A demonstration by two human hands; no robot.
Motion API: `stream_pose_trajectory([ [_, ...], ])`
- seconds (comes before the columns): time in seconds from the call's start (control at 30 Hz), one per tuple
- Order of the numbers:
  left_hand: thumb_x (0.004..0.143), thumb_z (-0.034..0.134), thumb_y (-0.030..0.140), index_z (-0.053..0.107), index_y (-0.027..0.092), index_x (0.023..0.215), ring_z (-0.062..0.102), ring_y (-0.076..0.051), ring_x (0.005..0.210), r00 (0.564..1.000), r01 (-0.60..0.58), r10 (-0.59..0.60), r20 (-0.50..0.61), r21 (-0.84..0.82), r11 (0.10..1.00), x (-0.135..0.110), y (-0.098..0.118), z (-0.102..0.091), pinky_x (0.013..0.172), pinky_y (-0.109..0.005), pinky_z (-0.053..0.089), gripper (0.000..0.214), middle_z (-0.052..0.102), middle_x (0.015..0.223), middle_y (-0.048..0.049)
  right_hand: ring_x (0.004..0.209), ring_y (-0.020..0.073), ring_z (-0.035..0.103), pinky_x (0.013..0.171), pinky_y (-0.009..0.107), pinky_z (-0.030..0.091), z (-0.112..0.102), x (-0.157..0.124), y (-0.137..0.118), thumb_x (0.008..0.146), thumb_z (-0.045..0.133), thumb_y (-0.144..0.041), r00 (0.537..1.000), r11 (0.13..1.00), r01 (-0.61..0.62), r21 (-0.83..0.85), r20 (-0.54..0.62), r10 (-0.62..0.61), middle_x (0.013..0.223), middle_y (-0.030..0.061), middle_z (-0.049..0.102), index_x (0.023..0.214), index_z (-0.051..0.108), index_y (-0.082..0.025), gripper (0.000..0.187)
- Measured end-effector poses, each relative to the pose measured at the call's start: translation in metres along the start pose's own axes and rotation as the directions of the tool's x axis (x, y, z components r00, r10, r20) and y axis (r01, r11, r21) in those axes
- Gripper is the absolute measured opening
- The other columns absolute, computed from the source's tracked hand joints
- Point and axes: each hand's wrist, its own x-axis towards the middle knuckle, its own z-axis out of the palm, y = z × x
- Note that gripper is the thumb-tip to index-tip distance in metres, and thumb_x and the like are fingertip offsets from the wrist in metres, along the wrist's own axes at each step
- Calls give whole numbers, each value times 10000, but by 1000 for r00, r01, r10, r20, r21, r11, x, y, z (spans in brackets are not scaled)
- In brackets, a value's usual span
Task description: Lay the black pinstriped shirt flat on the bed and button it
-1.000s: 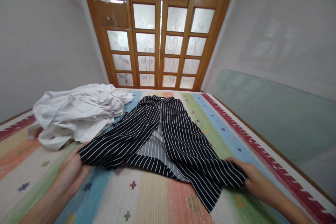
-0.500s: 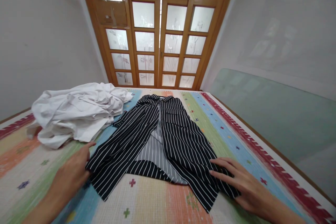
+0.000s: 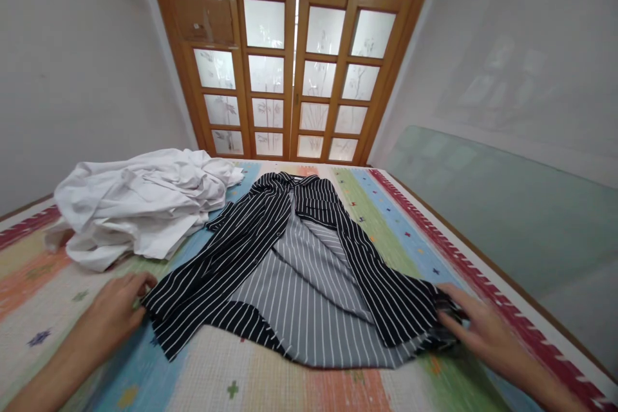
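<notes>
Gripping a black striped shirt [image 3: 304,270] by its near end, one side to each of the hands: left hand [image 3: 113,306] pinched onto the outer edge of the left front, right hand [image 3: 477,325] closed around bunched fabric at the opposite side. Laid lengthwise on a patterned cloth [image 3: 203,380], collar [image 3: 297,179] at the far end, hem toward the near end.

Open down the front, with a grey inner face [image 3: 313,315] showing between the black fronts and widening toward the curved hem. Near corner of the left front drawn to a point, just inside the left hand.

Between hem and lower border of the view, a good stretch of cloth. On the left, past the left hand, a heap of white fabric [image 3: 145,203], close beside the sleeve on that side; only tight sideways room there, opening out nearer the hand.

On the right, green and blue bands of cloth between the shirt and a dark red border [image 3: 410,208]: a broader flank, narrowing toward the right hand. Outside that border, a white strip, then a brown edge, alongside a pale green panel [image 3: 512,199] by the right wall [image 3: 531,45].

Beyond the collar, a short margin of cloth, then wooden doors [image 3: 292,77] with pale panes. Beyond the white heap, the left wall [image 3: 72,77].
</notes>
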Motion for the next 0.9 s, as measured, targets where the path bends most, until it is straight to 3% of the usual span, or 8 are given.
stream_pose_trajectory([
  [0.07, 659, 485, 244, 612, 197, 1041, 610, -347, 962, 985, -104, 108, -136, 36, 994, -6, 0, 4, 879, -466, 477, 406, 667, 973, -129, 1132, 313, 584, 969, 442, 499, 3, -6, 0, 821, 572, -357, 987, 987, 141, -82, 86, -134, 1253, 143, 589, 1244, 600, -188, 456],
  [0.17, 712, 447, 153, 513, 235, 1310, 559, -341, 1131, 882, -371, 405, -239, 175, 912, -14, 9, 17, 989, -483, 422, 606, 597, 1240, -136, 1264, 310, 481, 1033, 494, 440, 9, -8, -11, 821, 549, -239, 961, 943, 270, -194, 115, -251, 1398, 135, 469, 1395, 490, -228, 577],
  [0.33, 812, 402, 66, 633, 341, 1208, 571, -251, 1178, 701, -693, 709, -78, 163, 702, -12, 25, 32, 1025, -397, 419, 535, 658, 1235, -34, 1200, 280, 523, 1012, 462, 452, 16, 6, -43, 857, 524, -164, 875, 877, 459, -145, 246, -417, 1255, 83, 593, 1201, 643, -271, 379],
  [0.4, 848, 391, 105, 694, 310, 1077, 648, -221, 1036, 726, -687, 688, -12, 36, 725, -9, 28, 32, 925, -338, 491, 432, 721, 1080, -36, 1059, 251, 599, 933, 407, 500, 19, 11, -54, 896, 501, -184, 877, 894, 440, -83, 253, -408, 1114, 76, 653, 1079, 676, -255, 263],
  [0.5, 865, 431, 223, 703, 260, 937, 701, -209, 808, 843, -528, 537, 35, -140, 838, -6, 30, 27, 739, -289, 548, 285, 747, 893, -42, 845, 226, 630, 779, 353, 524, 24, 16, -66, 947, 446, -270, 940, 951, 309, -33, 160, -300, 929, 80, 673, 955, 660, -221, 220],
  [0.63, 882, 424, 387, 643, 242, 857, 671, -207, 603, 954, -291, 263, -144, -237, 927, -3, 33, 10, 567, -295, 530, 264, 715, 714, -20, 670, 205, 594, 628, 307, 488, 26, 21, -80, 943, 446, -405, 995, 993, 76, 95, -75, -69, 746, 43, 628, 844, 596, -207, 268],
  [0.8, 908, 394, 442, 605, 221, 1004, 654, -184, 612, 901, -160, 68, -429, -181, 970, 9, 67, -23, 556, -280, 507, 321, 710, 794, -25, 475, 141, 423, 439, 238, 346, 28, 27, -104, 941, 438, -371, 897, 941, 5, 337, -418, 144, 570, -39, 411, 721, 444, -222, 266],
  [0.9, 941, 378, 401, 595, 209, 1101, 615, -147, 531, 882, -295, 243, -403, -72, 953, 18, 88, -31, 532, -268, 484, 331, 716, 834, -22, 466, 131, 402, 456, 243, 324, 33, 26, -119, 951, 439, -308, 863, 955, 209, 211, -499, -79, 553, -42, 381, 680, 398, -222, 288],
])
